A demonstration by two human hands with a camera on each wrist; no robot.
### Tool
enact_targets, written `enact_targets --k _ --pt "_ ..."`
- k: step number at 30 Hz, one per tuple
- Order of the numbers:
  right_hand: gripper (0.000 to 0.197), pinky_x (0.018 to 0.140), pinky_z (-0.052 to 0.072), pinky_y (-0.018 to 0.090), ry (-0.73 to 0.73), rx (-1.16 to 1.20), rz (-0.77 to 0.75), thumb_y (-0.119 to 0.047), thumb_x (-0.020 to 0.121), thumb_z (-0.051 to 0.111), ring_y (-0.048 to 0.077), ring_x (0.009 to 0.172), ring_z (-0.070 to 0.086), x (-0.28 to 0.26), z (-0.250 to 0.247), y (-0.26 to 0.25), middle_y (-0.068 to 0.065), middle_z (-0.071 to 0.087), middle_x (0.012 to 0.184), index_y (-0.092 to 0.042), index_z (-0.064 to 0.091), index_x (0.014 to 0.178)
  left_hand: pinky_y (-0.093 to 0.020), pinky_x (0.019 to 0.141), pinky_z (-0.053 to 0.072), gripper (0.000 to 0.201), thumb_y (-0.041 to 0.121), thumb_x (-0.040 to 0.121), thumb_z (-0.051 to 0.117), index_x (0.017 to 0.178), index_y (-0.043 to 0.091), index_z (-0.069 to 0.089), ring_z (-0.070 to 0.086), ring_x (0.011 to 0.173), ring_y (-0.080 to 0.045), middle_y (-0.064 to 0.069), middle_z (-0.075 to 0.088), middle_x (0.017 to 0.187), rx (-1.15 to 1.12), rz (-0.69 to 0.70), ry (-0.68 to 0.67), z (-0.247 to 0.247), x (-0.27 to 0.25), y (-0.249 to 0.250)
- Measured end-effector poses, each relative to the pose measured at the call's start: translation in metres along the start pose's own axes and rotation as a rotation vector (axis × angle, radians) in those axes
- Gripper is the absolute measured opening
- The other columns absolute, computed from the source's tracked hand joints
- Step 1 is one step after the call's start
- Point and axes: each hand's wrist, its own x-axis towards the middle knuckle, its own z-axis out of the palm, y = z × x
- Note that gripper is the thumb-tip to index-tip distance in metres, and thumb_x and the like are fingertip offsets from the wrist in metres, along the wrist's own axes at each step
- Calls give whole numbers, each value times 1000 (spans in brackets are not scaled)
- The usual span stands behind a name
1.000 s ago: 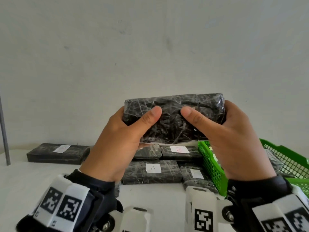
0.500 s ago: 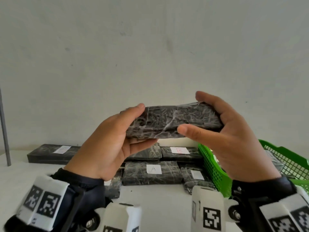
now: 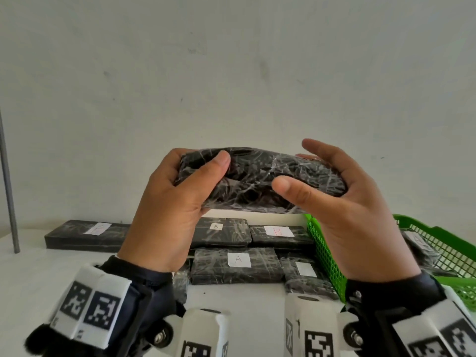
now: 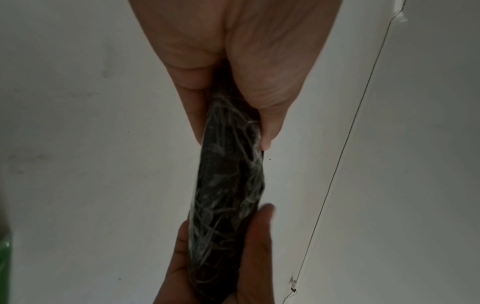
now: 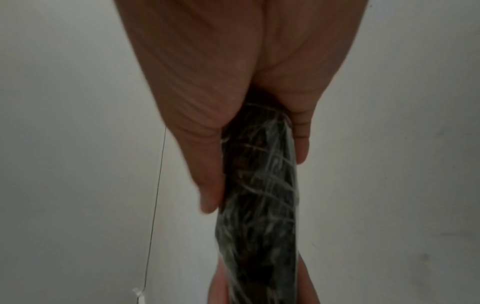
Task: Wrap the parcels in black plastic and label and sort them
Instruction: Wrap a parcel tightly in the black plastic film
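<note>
Nearest the camera, two wrists in dark sleeves with white marker-printed bands. Above them, raised in the air, left hand [image 3: 170, 215] clamped on one end of a black-wrapped parcel [image 3: 257, 181], thumb pressed across its near face and fingers curled behind. On the other end, right hand [image 3: 355, 217] cupping the parcel from the side, palm against its end, with the thumb hovering just off the near face and the fingers stretched loosely along the far side. Parcel held roughly level between the two hands, its wrapping crinkled and shiny. From the wrist cameras, the same parcel seen edge-on, pinched between thumb and fingers of each hand, though blurred.

Below and beyond the hands, on a white table [image 3: 46, 274], a cluster of wrapped parcels lying flat: one with a white label marked A [image 3: 238, 260] directly under the held parcel, another A-labelled one [image 3: 221, 234] behind it, a red-lettered one [image 3: 279, 234] beside that. Under the right hand, a green mesh basket [image 3: 324, 253] with a parcel inside. Far off beyond the left hand, a lone long parcel [image 3: 85, 235] with a label, near a grey metal pole [image 3: 9, 181]. Behind everything, a plain pale wall [image 3: 231, 73].
</note>
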Motion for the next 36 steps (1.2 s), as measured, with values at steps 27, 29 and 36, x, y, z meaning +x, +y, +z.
enact_targets --k 27,29,36 --pt "32 83 63 59 64 65 92 -30 73 92 37 82 78 0 -3 -4 13 80 86 -15 68 88 -34 76 54 34 44 73 89 82 30 59 75 81 -13 9 73 79 151 17 -73 11 -8 0" --pt "32 81 63 61 68 66 108 -27 74 92 41 82 78 0 4 0 17 79 85 -14 65 85 -22 63 52 31 46 69 79 79 28 56 70 70 -6 12 69 72 203 39 -39 10 -8 2" --pt "68 90 61 54 29 -22 87 -62 54 96 29 91 77 2 3 -1 6 79 96 -22 68 102 -53 96 56 37 53 62 89 87 37 67 77 98 -25 1 77 94 181 -48 -107 2 -4 4"
